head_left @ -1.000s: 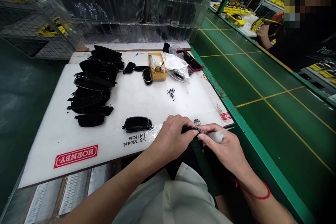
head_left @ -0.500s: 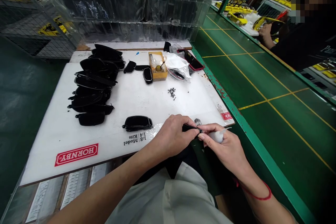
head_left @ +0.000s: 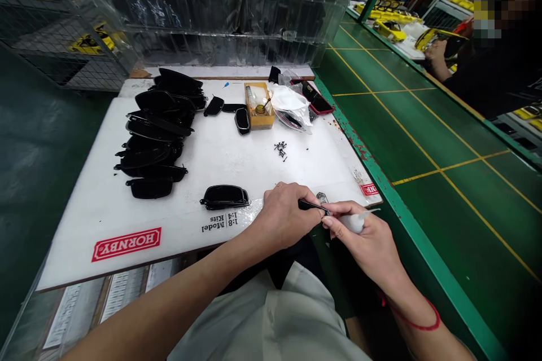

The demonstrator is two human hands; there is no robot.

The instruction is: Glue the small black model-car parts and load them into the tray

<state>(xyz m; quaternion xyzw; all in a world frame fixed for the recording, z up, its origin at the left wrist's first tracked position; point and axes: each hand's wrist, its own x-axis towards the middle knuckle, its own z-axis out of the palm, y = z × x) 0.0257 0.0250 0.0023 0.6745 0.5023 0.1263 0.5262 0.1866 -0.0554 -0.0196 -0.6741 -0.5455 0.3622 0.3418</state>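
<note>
My left hand (head_left: 290,211) is closed round a glossy black plastic part (head_left: 308,205) above the near right edge of the white board (head_left: 237,158). At the part's right end, the thumb and fingertips of my right hand (head_left: 359,231) pinch close against it. A small white squeeze bottle (head_left: 354,222) with a thin pointed nozzle lies in the curl of that same hand. Whatever sits between the right fingertips is too small to make out. Left of my hands, another black plastic part (head_left: 225,196) rests on the board. Several small dark screws (head_left: 280,150) lie in a cluster beyond them.
Stacked black parts (head_left: 158,124) fill the board's left side. A yellow box (head_left: 259,115) with small items, a plastic bag (head_left: 292,104) and a dark phone-like object (head_left: 315,98) stand at the back. A green rail (head_left: 372,169) runs along the right; beyond it a person (head_left: 499,62) handles a yellow model car body.
The whole view has shifted slightly, so the board appears a little further right. Both hands keep nearly the same hold, with the black part turned slightly.
</note>
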